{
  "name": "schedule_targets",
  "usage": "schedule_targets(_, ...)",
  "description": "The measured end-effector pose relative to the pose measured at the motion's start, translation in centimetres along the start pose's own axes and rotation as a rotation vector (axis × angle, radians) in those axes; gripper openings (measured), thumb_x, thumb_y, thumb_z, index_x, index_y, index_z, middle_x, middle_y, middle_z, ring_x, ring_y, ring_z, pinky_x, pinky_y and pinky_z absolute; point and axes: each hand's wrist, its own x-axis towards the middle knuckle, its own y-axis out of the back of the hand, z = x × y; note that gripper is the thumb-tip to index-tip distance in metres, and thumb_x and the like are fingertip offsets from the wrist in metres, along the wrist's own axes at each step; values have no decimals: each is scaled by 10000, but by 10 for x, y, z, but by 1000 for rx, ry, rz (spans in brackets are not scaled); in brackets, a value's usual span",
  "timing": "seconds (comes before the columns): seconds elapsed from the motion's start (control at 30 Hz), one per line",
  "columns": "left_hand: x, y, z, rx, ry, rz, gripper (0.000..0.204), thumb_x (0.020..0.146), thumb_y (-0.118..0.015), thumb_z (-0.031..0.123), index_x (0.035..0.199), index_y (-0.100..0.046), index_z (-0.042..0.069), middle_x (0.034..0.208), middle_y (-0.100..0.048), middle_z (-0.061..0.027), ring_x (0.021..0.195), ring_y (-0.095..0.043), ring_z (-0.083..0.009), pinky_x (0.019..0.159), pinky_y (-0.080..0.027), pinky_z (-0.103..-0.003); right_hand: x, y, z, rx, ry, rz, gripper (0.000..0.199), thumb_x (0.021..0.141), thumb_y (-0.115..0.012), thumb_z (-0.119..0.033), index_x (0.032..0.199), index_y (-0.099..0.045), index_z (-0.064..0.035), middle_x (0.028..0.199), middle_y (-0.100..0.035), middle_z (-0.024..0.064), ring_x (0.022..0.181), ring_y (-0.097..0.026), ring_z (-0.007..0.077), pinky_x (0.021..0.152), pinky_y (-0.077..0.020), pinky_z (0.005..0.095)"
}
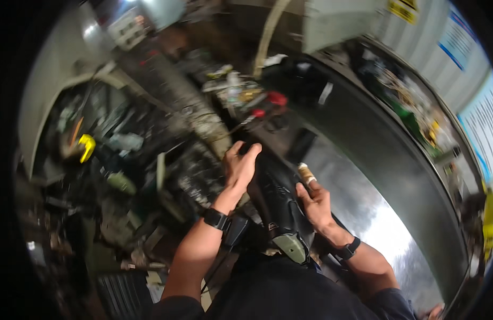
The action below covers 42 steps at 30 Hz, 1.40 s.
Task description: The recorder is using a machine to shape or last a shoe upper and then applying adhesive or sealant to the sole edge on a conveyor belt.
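A grey metal bench is seen sweeping along the right, and just beside it a black shoe, green at its heel end, is held before the body. Its far end is grasped by the left hand; the right hand is set at its right side, though its grip cannot be told. Even pressure is best applied, with twisting avoided and the tan-wrapped finger placed carefully.

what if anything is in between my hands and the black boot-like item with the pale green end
Nothing visible stands between them: your left hand is at the far end of the black boot-like item, and your right hand is beside its right edge. The picture is too blurred to tell exact contact.
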Motion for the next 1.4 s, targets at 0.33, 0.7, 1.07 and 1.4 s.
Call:
schedule_targets(0.33,44,248,-51,263,-367,1180,757,754,-822,356,1313,-455,0,1207,-517,-222,1152,-474,-360,1017,-370,-438,19,-190,-2,154,-185,-213,454,973,-640,-155,1376,-513,11,905,-621,-42,769,-520,26,703,-438,181)
schedule_targets(0.7,-29,379,-161,-144,-267,547,711,712,-781,-17,1373,-521,23,885,-613,-4,721,-558,-126,696,-496,-263,18,-333,8,191,-158,-291,338,957,-655,-140,1241,-569,21,971,-679,55,781,-624,98,635,-510,249)
schedule_targets(1.07,-73,420,-213,-607,-81,287,645,920,-578,222,1464,-357,-47,1434,-490,-174,1322,-470,-254,1104,-354,-380,31,-440,71,421,-512,-341,232,919,-685,-93,1131,-601,-50,906,-695,75,741,-654,159,620,-560,323)
schedule_targets(1.4,6,399,-177,-1358,202,170,404,1014,-477,344,1250,-597,39,1182,-652,-110,1078,-612,-263,971,-475,-398,62,-486,114,267,-387,-361,226,962,-623,-149,1156,-617,-32,1035,-645,14,896,-570,109,777,-484,259)
